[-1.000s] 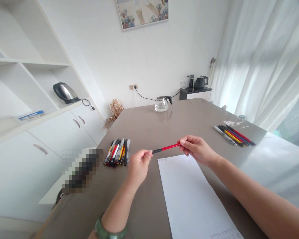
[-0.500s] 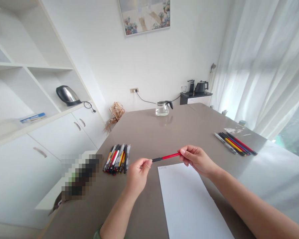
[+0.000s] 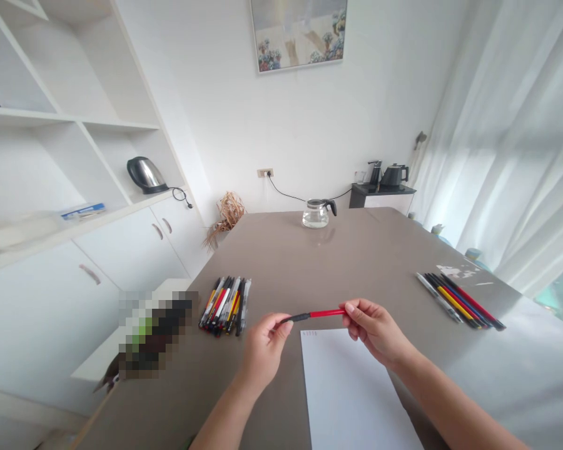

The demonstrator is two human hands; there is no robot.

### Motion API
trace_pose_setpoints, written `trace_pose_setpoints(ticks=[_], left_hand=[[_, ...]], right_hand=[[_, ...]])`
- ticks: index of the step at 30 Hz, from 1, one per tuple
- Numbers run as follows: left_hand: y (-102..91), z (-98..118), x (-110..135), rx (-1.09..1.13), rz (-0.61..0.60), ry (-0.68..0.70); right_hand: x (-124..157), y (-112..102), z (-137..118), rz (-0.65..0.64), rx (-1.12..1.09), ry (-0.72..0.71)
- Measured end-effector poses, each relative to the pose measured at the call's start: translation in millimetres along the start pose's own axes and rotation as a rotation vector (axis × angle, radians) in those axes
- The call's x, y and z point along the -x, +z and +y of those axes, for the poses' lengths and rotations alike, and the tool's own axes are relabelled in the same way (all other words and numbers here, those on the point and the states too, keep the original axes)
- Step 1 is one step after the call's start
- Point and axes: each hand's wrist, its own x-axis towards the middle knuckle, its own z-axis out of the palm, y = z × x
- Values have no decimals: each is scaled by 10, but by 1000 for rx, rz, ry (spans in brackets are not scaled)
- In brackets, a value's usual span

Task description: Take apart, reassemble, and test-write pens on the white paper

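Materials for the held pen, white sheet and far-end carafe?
Pen: probably plastic; smooth, solid red barrel, and a duller black section that may be rubber.
Sheet: likely paper; matte white, thin, flat.
Carafe: clear glass or plastic, see-through body; dark handle, probably plastic.

White wall (image 3: 394,94) beside sheer curtain (image 3: 507,144)

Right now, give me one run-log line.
left hand: pen, black end | right hand: pen, red end | paper: on table

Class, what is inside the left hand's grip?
The black part of a red and black pen is pinched in the left hand. The hand covers its end, so whether that is the writing tip cannot be seen.
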Motion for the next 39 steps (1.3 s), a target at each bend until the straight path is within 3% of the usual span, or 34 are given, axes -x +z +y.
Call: trace_pose_setpoints(ticks=[6, 14, 21, 28, 39], left_hand=[[15, 8, -4, 189, -51, -89], [112, 28, -50, 253, 17, -235], [123, -66, -24, 270, 5, -207], [101, -65, -33, 280, -24, -192], [82, -25, -45, 445, -49, -246]], right_hand=[[8, -11, -31, -22, 44, -25], [3, -66, -45, -18, 236, -62], [80, -69, -109, -37, 453, -39], [55, -44, -79, -97, 554, -15], [70, -16, -102, -61, 640, -1]])
